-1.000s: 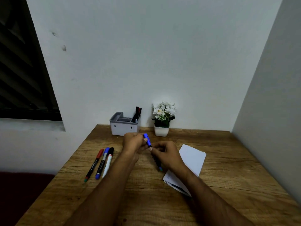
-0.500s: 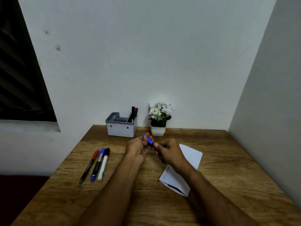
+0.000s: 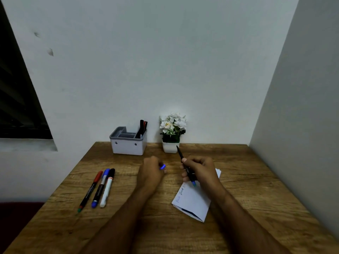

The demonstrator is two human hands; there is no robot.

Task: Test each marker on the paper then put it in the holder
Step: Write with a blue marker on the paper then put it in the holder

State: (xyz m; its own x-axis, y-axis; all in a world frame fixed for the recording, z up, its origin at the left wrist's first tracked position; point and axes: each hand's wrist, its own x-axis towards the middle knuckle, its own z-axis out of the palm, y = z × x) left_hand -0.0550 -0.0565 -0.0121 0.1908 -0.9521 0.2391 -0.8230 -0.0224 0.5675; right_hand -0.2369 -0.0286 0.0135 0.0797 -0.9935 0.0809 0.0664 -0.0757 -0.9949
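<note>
My right hand [image 3: 200, 169] grips a dark marker [image 3: 180, 154] with a blue end, its uncapped tip pointing away toward the flower pot. It hovers over the top of the folded white paper [image 3: 194, 202], which carries a few scribbles. The marker's blue cap [image 3: 162, 167] is pinched in my left hand [image 3: 152, 169], a short way to the left above the desk. Three more markers [image 3: 100, 187] lie side by side at the left: red-capped, blue-capped and black-capped. The grey holder [image 3: 128, 145] stands at the back against the wall, with two or three dark markers upright in its right compartment.
A small white pot of white flowers [image 3: 171, 132] stands right of the holder, close to the marker's tip. The wooden desk [image 3: 165, 226] meets walls at the back and on the right. A dark window is at the far left.
My hands have drawn apart and the blue cap has come off the marker. The cap went left with my left hand; my right hand took the marker over the paper.
</note>
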